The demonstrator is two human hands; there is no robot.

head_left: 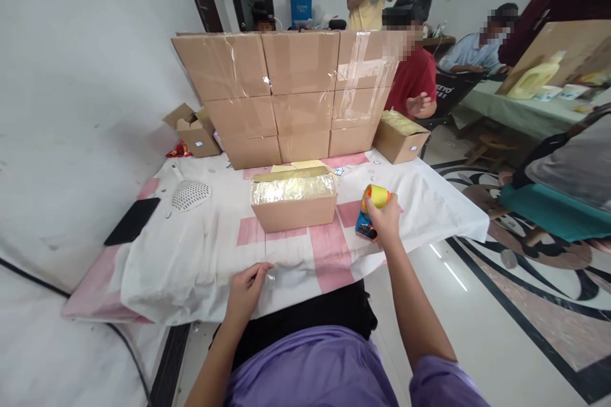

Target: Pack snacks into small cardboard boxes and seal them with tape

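Note:
My right hand (387, 213) is closed around a tape dispenser with a yellow roll (379, 194) on an orange core. The dispenser's blue and black lower part (365, 226) is close to the tablecloth at the right. Near the table's front edge, my left hand (249, 285) is closed, thumb and forefinger pinched together. A small clear glint shows by those fingertips, too faint to name. Between and beyond my hands sits a cardboard box (296, 211), its top covered with shiny tape. Neither hand touches it.
Taped cardboard boxes (303, 111) form a wall at the back. An open box (196, 133) stands left, a taped box (400, 137) right. A white perforated scoop (189, 194) and black flat object (132, 221) lie left. Other people sit and stand beyond.

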